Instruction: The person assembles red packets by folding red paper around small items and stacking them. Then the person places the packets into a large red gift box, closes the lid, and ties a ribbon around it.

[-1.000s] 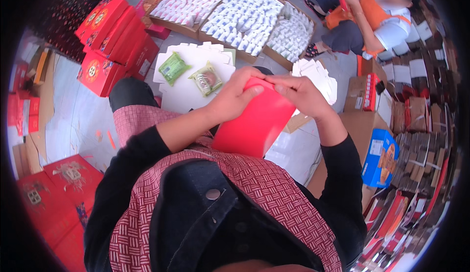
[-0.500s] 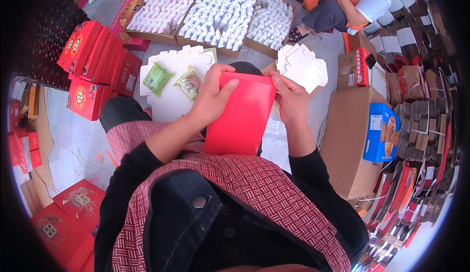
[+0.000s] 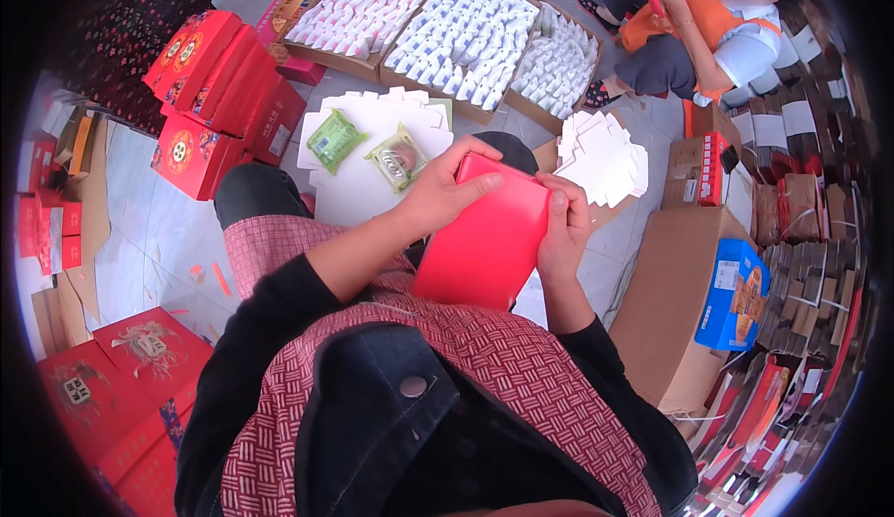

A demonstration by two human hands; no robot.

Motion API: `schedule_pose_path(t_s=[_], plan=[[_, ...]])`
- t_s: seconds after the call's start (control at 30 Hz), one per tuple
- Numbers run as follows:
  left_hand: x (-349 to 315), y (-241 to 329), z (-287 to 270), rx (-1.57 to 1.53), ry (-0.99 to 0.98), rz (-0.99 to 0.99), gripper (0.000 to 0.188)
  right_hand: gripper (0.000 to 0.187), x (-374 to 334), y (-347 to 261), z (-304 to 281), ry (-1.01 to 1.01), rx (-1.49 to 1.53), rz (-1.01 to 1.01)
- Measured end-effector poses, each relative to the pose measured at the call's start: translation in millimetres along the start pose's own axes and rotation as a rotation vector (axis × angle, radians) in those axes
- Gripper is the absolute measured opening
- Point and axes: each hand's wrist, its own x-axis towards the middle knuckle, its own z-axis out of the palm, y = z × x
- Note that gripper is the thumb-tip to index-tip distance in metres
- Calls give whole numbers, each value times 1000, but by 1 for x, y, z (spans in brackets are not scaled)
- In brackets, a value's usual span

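In front of my lap I hold a glossy red cardboard box piece (image 3: 489, 242), tilted, with a folded edge showing along its left side. My left hand (image 3: 447, 189) grips its upper left corner, thumb lying on the face. At the upper right corner my right hand (image 3: 564, 230) pinches the edge, fingers curled behind it. Whether the piece is flat or opened out I cannot tell. Just beyond my left hand, a green wrapped packet (image 3: 333, 142) and a clear-and-green wrapped cake (image 3: 399, 157) lie on white cut card sheets (image 3: 358, 202).
Ahead stand cartons of small white packets (image 3: 461, 37). Red gift boxes (image 3: 219, 98) are stacked at left, with flat red boxes (image 3: 140, 377) nearer. Right are white card cutouts (image 3: 605, 161), a large brown carton (image 3: 666, 303) and a blue box (image 3: 733, 293). A person (image 3: 745, 42) sits far right, holding something red.
My hands and the red piece have shifted slightly right and down in view, as has the whole scene. The piece is tilted more, and my right fingers now curl over its top corner.
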Motion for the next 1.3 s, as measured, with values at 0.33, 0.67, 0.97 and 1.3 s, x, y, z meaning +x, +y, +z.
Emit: schedule_pose_path(t_s=[0.33,0.67,0.97,1.3], plan=[[7,12,-23,-618,-279,-47,26,18,1,6,-4,-23,85,-4],[32,-28,-26,-835,-537,49,16,19,-3,7,-7,-10,263,91],[-8,-30,3,-504,-36,-102,46,20,-16,20,-10,20,-154,54],[-89,-23,-23,-358,-225,-254,69,37,0,23,4,-69,75,251]])
